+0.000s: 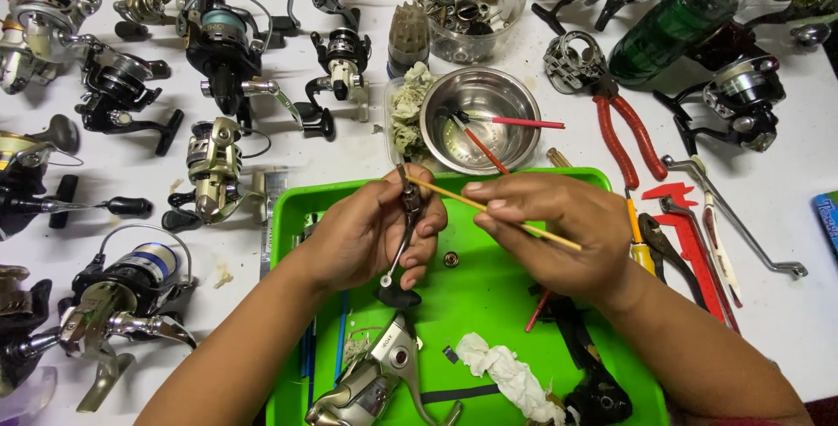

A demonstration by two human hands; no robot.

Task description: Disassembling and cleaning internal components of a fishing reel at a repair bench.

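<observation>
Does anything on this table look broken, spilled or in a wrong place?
Nothing looks spilled or broken. The left hand holds a small dark metal reel part; the right hand pokes it with a thin yellow wooden stick. One silver fishing reel body lies opened on the green plastic tray.

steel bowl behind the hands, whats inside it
The steel bowl holds two red-handled brushes, their tips down in the basin and handles leaning over the rim. The bottom looks shiny, perhaps wet; whether it holds liquid can't be told. Neither hand covers it.
</observation>
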